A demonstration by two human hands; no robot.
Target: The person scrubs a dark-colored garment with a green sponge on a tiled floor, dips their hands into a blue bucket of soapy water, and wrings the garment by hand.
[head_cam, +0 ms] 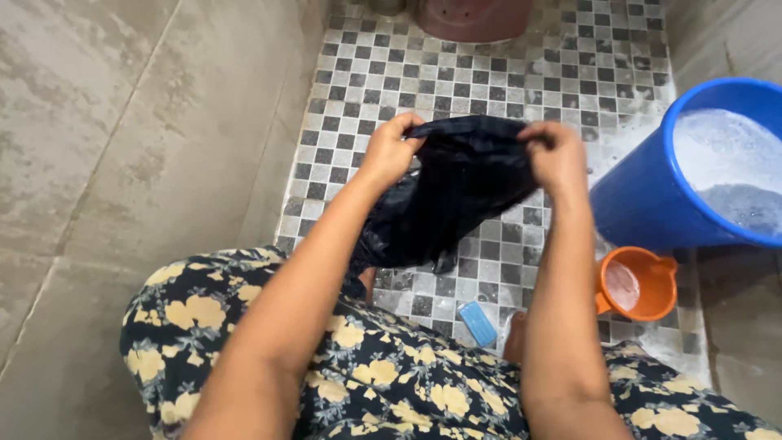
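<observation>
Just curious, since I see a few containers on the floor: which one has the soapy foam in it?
The big blue bucket at the right, brimming with white suds. The small orange mug beside it holds only a little cloudy water, and the brown tub at the top shows no foam.

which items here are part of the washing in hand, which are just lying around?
In use:
left hand and right hand, both gripping the dark wet garment
blue bucket of soapy water

Lying about:
orange mug
blue soap bar on the checkered floor
brown tub, far end
</observation>
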